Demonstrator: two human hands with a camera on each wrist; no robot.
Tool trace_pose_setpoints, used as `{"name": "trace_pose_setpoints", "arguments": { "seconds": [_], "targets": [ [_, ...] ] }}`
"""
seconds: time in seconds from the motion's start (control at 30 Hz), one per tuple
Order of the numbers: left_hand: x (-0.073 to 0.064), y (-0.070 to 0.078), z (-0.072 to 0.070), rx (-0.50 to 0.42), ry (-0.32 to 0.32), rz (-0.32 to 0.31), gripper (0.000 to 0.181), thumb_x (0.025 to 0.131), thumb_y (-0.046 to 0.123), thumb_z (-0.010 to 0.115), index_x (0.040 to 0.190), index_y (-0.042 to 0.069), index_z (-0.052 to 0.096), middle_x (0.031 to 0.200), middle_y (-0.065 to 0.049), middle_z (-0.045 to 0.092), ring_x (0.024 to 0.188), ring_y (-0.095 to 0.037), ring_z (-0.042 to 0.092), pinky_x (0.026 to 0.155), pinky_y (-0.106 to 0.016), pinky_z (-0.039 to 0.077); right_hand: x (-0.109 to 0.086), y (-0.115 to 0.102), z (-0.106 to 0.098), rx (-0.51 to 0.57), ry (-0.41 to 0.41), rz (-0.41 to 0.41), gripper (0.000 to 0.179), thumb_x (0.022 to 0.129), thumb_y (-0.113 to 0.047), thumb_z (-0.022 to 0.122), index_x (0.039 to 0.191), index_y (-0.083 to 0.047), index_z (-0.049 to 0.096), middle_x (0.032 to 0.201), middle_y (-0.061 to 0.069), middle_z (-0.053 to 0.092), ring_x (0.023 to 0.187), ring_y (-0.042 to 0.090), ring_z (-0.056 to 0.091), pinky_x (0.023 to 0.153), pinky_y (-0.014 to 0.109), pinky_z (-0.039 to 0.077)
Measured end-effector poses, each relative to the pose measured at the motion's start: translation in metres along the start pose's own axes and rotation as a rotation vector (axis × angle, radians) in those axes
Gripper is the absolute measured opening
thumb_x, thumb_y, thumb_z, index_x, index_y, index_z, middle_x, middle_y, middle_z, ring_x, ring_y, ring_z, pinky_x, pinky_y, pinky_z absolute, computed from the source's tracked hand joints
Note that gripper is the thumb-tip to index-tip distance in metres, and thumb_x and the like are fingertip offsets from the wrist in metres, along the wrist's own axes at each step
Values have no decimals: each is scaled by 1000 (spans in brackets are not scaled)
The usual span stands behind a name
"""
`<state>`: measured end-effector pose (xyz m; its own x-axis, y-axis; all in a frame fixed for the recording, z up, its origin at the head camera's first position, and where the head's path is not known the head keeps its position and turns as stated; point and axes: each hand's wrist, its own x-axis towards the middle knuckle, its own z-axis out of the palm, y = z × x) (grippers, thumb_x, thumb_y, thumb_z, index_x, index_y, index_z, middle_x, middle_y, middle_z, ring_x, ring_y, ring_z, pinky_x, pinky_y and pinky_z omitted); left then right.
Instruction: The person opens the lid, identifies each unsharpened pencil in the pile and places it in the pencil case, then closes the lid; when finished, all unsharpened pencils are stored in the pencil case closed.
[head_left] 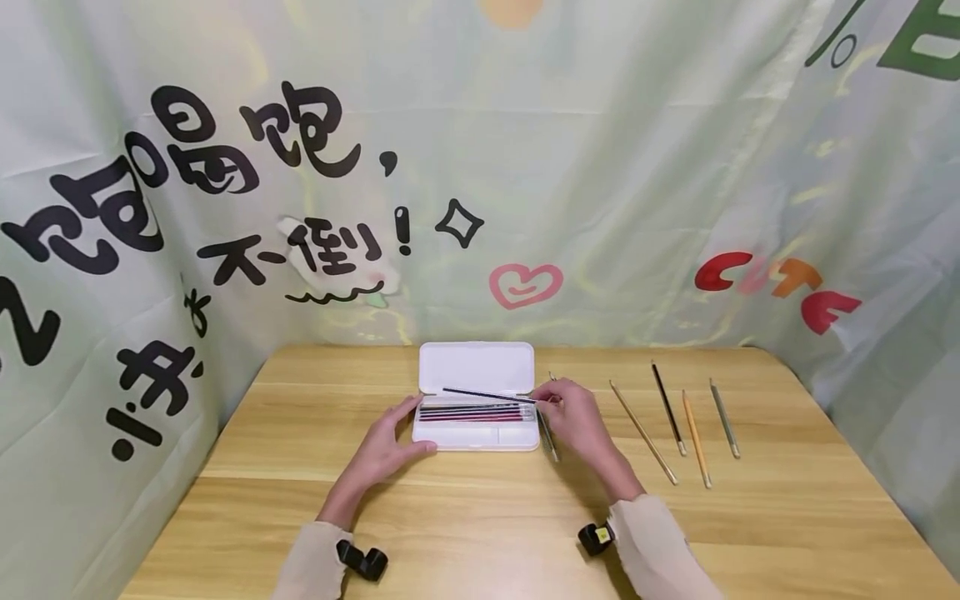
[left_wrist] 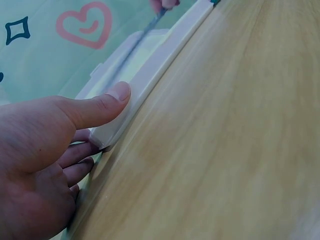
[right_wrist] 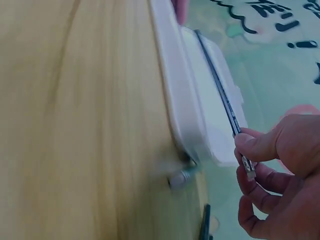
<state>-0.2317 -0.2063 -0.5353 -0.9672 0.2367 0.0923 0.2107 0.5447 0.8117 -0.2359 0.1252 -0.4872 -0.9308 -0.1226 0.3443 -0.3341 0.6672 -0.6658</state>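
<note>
A white pencil case (head_left: 457,438) lies with its lid (head_left: 476,367) raised at the back. Several dark and red pencils (head_left: 468,413) lie lengthwise inside it. My left hand (head_left: 381,450) holds the case's left end, the thumb on the front wall and the fingers round the far side in the left wrist view. Between thumb and fingertips, my right hand (head_left: 579,418) pinches a dark pencil (right_wrist: 220,90) near its eraser end. That pencil slants over the case, its other end pointing left. Close by the case's right end, a grey pencil (head_left: 550,440) is partly hidden by the right hand.
Right of the right hand, a tan pencil (head_left: 642,432), a black pencil (head_left: 668,408), an orange pencil (head_left: 696,440) and a grey pencil (head_left: 724,418) lie spread on the wooden table (head_left: 480,525). A printed curtain (head_left: 600,183) hangs behind the table's back edge.
</note>
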Motion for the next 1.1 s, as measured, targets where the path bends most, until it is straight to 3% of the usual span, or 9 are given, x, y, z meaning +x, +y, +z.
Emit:
{"name": "trace_pose_setpoints", "arguments": {
  "seconds": [0.17,0.27,0.6,0.67,0.77,0.9,1.0,1.1],
  "targets": [
    [0,3,-1,-5,0,-19,88,83,32,88,156,10,44,162,-20,34,150,-42,28,120,-61,23,17,-8,18,-81,-44,-79,12,90,6,72,94,-2,79,90,8,72,87,27,65,83,47,53],
    [0,3,-1,5,-2,-23,88,83,32,88,156,10,45,162,-21,34,150,-45,27,119,-64,21,24,-12,27,-99,-66,-64,11,90,4,74,93,-4,79,90,7,71,88,27,64,83,46,53],
    [0,1,-1,-12,-8,-20,87,83,33,88,156,11,44,163,-20,33,151,-44,25,119,-65,18,31,-13,40,-117,-79,-28,10,86,3,78,89,-6,78,88,5,72,91,29,66,110,57,40],
    [1,2,-2,-10,-8,-16,88,83,33,88,156,11,44,163,-20,33,150,-44,26,119,-65,19,30,-12,39,-100,-71,-40,9,87,3,78,90,-5,78,87,6,72,89,28,66,108,55,43],
    [1,2,-2,-11,-9,-15,88,83,32,88,156,11,44,163,-20,33,151,-43,26,119,-65,19,30,-11,34,-33,-73,-27,7,88,2,76,93,-3,77,89,7,71,86,25,66,91,47,52],
    [1,1,-1,-8,-8,-7,87,83,33,87,156,11,44,163,-20,34,151,-42,27,120,-65,18,33,-8,23,83,11,17,14,90,5,72,104,2,75,90,11,71,83,25,65,74,38,54],
    [1,1,-1,-7,-8,-5,87,83,33,87,156,12,44,163,-20,34,151,-41,27,120,-64,18,39,0,17,144,89,38,24,91,5,70,115,4,71,91,14,71,84,29,66,72,37,54],
    [0,1,-2,-7,-5,-7,88,83,32,88,156,12,44,163,-20,34,150,-42,28,119,-64,20,49,10,13,177,113,74,27,94,2,67,121,5,68,95,17,70,88,31,67,74,35,54]
  ]
}}
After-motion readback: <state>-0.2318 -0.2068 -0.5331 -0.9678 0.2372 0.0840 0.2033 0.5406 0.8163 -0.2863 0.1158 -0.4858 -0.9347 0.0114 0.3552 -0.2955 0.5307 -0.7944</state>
